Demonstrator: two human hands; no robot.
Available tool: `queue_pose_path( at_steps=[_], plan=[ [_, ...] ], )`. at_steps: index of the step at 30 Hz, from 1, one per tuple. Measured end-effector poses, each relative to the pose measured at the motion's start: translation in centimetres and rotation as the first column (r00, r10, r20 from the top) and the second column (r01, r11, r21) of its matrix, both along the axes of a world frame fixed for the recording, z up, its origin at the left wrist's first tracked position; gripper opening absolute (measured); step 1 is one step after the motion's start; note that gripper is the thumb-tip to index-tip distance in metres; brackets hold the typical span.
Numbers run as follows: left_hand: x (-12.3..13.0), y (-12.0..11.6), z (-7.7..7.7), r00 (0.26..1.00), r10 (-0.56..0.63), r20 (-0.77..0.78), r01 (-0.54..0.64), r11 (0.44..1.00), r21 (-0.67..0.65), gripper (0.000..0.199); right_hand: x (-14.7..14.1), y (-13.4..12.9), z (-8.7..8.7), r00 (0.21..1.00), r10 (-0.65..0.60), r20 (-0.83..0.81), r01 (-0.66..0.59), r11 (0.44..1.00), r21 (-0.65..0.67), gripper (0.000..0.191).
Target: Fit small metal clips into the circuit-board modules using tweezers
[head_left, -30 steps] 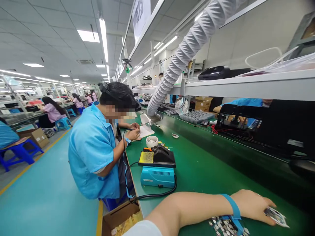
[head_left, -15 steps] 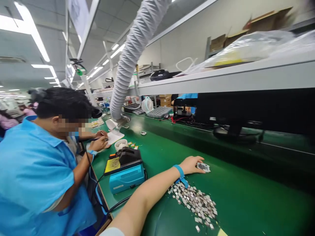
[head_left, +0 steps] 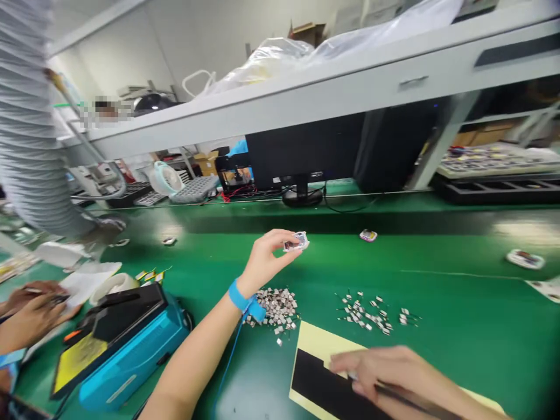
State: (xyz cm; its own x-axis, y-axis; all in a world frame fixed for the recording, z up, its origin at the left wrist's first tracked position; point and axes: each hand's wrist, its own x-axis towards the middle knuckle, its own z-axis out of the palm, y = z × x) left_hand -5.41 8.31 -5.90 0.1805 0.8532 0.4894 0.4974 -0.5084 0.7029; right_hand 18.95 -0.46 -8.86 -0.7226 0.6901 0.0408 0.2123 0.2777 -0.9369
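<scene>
My left hand, with a blue wrist strap, pinches a small white-framed electronic part between thumb and fingers above the green table. Below it lies a pile of small silvery components. At the lower right my right hand is closed around a thin dark tool, blurred by motion, over a yellow sheet with a black panel. More small components with leads lie scattered beyond that hand.
A blue soldering station stands at the left, near a co-worker's hands. A grey hose hangs at the far left. A monitor stands under the shelf. Similar white-framed parts lie on the table.
The view has swung right. My right hand and the yellow sheet have come into sight. My left hand still holds the part, now lifted and tilted.
</scene>
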Motion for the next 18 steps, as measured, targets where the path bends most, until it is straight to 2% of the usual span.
queue_pose_path(
  at_steps=[1, 2, 5, 7, 9, 12, 15, 18],
  plan=[
    [0.6, -1.2, 1.2, 1.0, -0.025, 0.01, 0.024, 0.999, 0.027, 0.013, 0.1, 0.4, 1.3, 0.999, 0.021, -0.038, -0.022, 0.999, -0.041, 0.023],
    [1.2, -2.4, 2.2, 0.999, -0.051, 0.008, 0.05, 0.997, 0.064, 0.009, 0.2, 0.7, 2.7, 0.995, -0.03, -0.097, 0.026, 0.998, -0.049, 0.024],
    [2.5, -5.4, 4.2, 0.995, -0.097, -0.013, 0.098, 0.977, 0.189, 0.01, -0.1, 1.1, 6.4, 0.933, -0.116, -0.341, 0.172, 0.975, 0.141, 0.014],
    [2.9, -6.7, 4.8, 0.992, -0.128, -0.006, 0.126, 0.965, 0.231, 0.014, -0.5, 0.9, 8.0, 0.872, -0.13, -0.472, 0.259, 0.94, 0.22, 0.011],
    [3.1, -7.7, 5.0, 0.988, -0.157, 0.004, 0.15, 0.956, 0.254, 0.018, -0.9, 0.6, 8.7, 0.828, -0.14, -0.544, 0.312, 0.92, 0.238, 0.013],
    [3.2, -8.8, 5.3, 0.984, -0.179, -0.002, 0.172, 0.946, 0.275, 0.021, -1.4, 0.5, 9.2, 0.801, -0.081, -0.594, 0.279, 0.927, 0.25, 0.013],
    [3.4, -9.5, 5.6, 0.983, -0.182, -0.007, 0.176, 0.939, 0.294, 0.021, -1.6, 0.8, 9.7, 0.843, -0.005, -0.538, 0.2, 0.931, 0.306, 0.015],
    [3.3, -9.7, 5.7, 0.985, -0.169, -0.019, 0.167, 0.94, 0.299, 0.02, -1.8, 1.2, 10.2, 0.88, 0.006, -0.474, 0.147, 0.947, 0.284, 0.012]
  ],
)
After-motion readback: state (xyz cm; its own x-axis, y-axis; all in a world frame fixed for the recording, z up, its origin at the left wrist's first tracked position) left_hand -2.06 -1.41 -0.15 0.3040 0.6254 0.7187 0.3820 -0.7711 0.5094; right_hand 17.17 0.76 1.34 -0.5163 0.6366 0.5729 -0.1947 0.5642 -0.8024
